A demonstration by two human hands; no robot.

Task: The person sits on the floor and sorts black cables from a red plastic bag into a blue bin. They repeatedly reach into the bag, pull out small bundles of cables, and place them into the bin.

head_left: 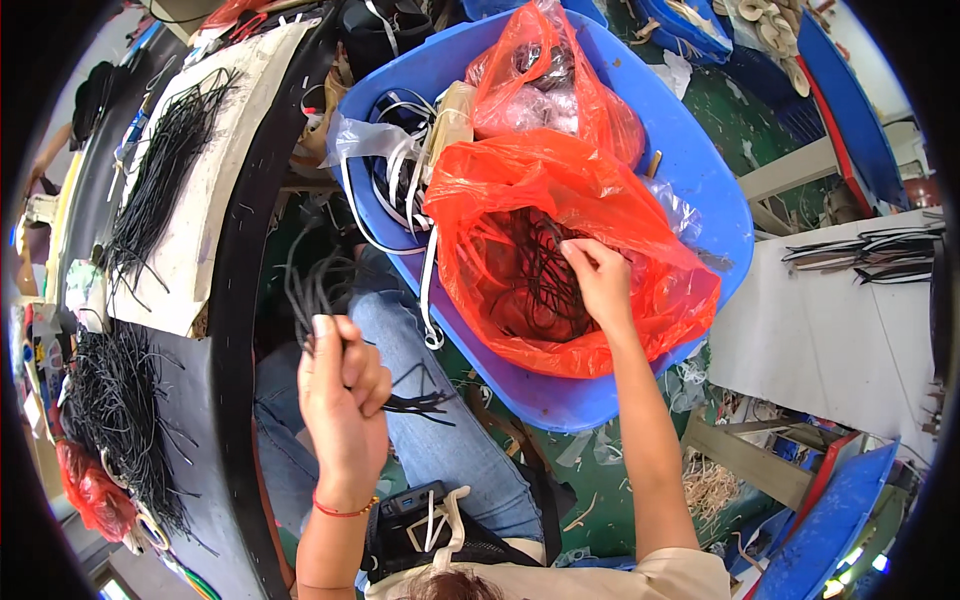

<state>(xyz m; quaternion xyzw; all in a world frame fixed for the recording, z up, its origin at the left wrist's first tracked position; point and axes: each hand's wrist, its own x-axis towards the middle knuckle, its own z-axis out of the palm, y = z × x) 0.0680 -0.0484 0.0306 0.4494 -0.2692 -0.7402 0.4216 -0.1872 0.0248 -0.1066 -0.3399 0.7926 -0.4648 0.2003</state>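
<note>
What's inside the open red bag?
Thin dark cords lie inside the open red bag, with the right hand at them. Anything beneath the cords is covered.

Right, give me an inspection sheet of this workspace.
Surface: dark bench at left, pale board on it, black cords on both.
Job's things: open red bag in blue tub, dark strands inside.
Clutter: white straps in the tub, scraps on the floor.
Hands: left hand grips a black bundle; right hand at the bag's strands.
Cables: none I can make out surely.
Surroundings: pale table at right, dark strips on it.
</note>
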